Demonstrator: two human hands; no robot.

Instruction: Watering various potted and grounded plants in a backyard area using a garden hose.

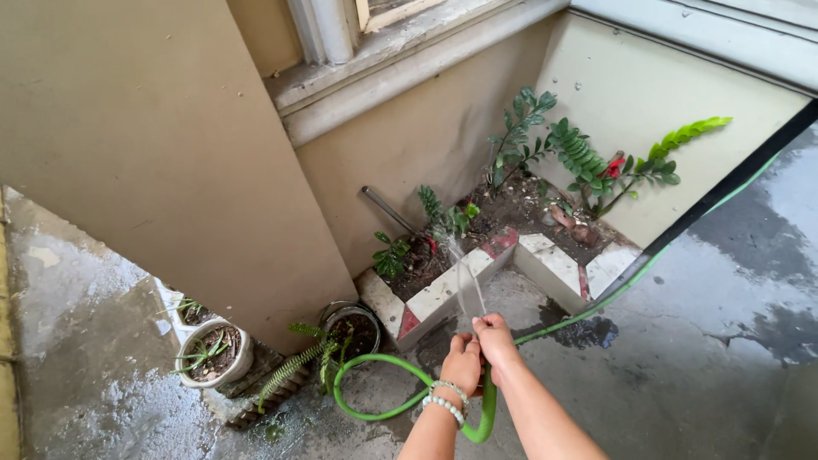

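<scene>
Both hands grip the end of a green garden hose (375, 365) that loops on the wet floor below them. My left hand (461, 363), with bead bracelets on the wrist, holds the hose from the left. My right hand (495, 334) pinches the nozzle end. A thin jet of water (464, 277) arcs from the hose end up into the soil of a tiled corner planter (443, 290). In the planter grow small green plants (443, 220) and taller leafy plants (588, 162), one with a red flower (612, 167).
A white pot (213, 353) with a spiky plant and a dark pot (351, 328) with a fern stand against the beige wall at left. The hose (630, 281) runs right along the planter wall. A black bar (724, 192) leans diagonally at right. The concrete floor (724, 341) is wet.
</scene>
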